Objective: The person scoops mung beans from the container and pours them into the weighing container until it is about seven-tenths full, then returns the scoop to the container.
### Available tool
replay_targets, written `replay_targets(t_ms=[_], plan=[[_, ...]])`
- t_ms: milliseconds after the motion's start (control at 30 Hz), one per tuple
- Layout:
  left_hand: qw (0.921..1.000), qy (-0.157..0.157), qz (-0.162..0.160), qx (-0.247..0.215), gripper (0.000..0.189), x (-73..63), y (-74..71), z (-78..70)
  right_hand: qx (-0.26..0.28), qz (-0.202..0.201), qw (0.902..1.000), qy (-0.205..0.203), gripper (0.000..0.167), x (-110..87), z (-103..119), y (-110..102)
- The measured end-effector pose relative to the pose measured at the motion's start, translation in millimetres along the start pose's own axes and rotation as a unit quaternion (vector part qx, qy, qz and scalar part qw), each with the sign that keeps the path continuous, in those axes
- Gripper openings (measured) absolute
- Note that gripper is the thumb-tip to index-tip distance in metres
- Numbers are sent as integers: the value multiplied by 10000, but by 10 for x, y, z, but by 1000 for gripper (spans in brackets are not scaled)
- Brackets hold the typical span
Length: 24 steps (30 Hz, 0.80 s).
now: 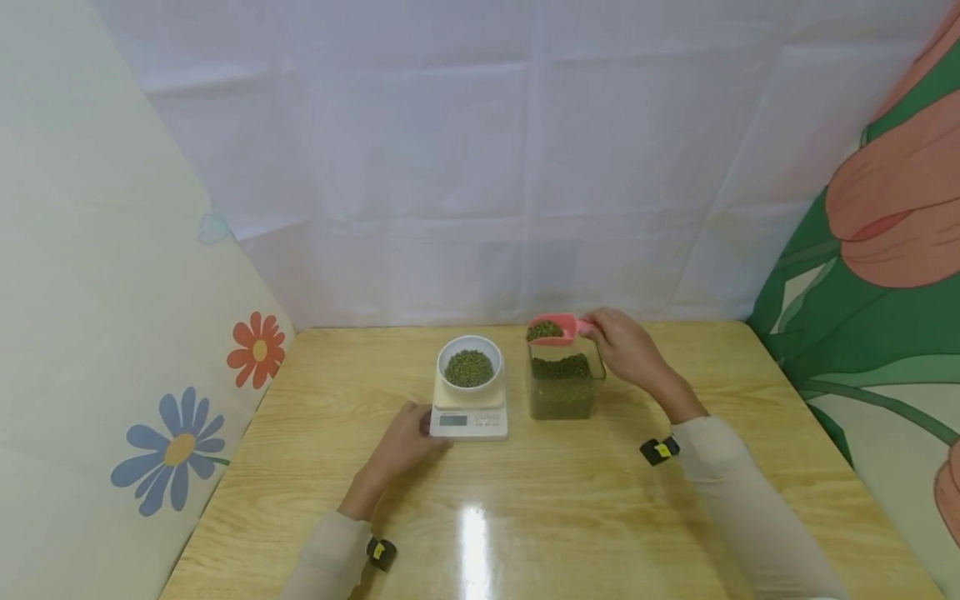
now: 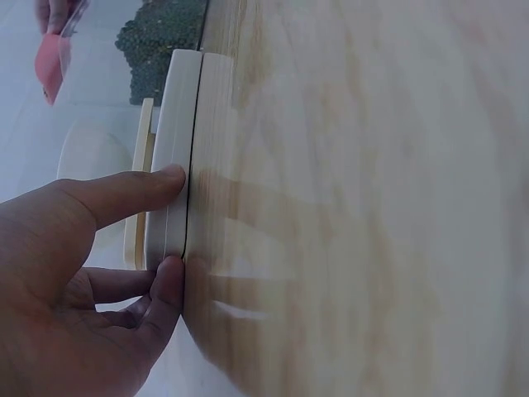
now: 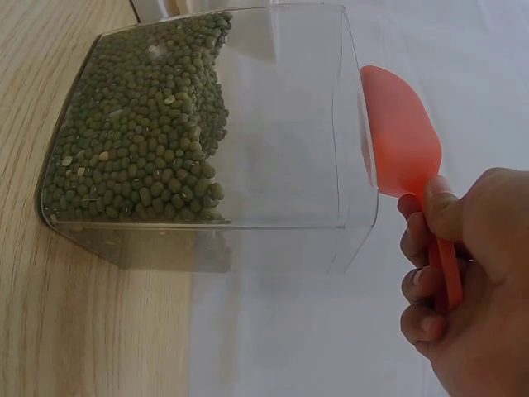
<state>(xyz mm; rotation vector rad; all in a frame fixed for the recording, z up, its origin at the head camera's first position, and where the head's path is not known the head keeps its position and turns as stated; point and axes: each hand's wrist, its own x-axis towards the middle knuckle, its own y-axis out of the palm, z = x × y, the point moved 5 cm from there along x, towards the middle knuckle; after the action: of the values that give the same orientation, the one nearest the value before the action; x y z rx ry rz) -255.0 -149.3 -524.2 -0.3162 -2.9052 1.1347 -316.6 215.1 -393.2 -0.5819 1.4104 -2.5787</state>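
Observation:
A white kitchen scale (image 1: pixel 487 432) with a small display stands on the table, and a white bowl (image 1: pixel 470 342) of green mung beans (image 1: pixel 468 369) sits on top of it. My left hand (image 1: pixel 406 437) holds the scale's near left corner, thumb along the front edge and curled fingers at the side in the left wrist view. Over the clear bin (image 3: pixel 281 124), partly filled with mung beans, my right hand (image 1: pixel 628 350) grips a pink scoop (image 1: pixel 567 328) by its handle. Beans fill the scoop's bowl, which is held just above the bin's rim.
The wood-grain table (image 1: pixel 570 500) extends in front of the scale and bin and to both sides. A white cloth (image 1: pixel 420 192) hangs behind its far edge. Flower-patterned panels flank it at left and right.

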Motion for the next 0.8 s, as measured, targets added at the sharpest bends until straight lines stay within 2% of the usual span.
replay_targets(t_ms=[800], plan=[[10000,-65,-3,5,62,6,6,6,66,162,9998,-35,31,97,119,52]])
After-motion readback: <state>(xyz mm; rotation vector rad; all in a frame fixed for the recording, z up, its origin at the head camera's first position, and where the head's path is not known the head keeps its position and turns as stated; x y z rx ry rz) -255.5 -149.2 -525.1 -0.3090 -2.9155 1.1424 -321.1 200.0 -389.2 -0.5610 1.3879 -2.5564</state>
